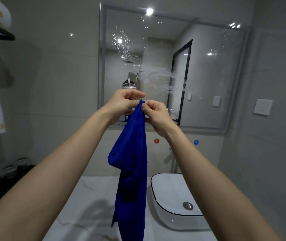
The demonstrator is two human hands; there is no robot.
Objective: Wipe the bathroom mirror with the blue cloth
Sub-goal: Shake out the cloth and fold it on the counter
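Left hand (121, 105), right hand (157, 115) pinch blue cloth (131, 162) aloft.

Limp blue cloth (131, 164) before smeared mirror (208, 75)

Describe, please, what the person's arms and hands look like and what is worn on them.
The left forearm and right forearm are bare down to the frame's edge; no sleeves show. The left hand and right hand wear no gloves, and no watch, bracelet or ring is visible.

A bathroom, likely a home's; wall mirror (199, 75); basin (171, 197); tiled walls (60, 75).
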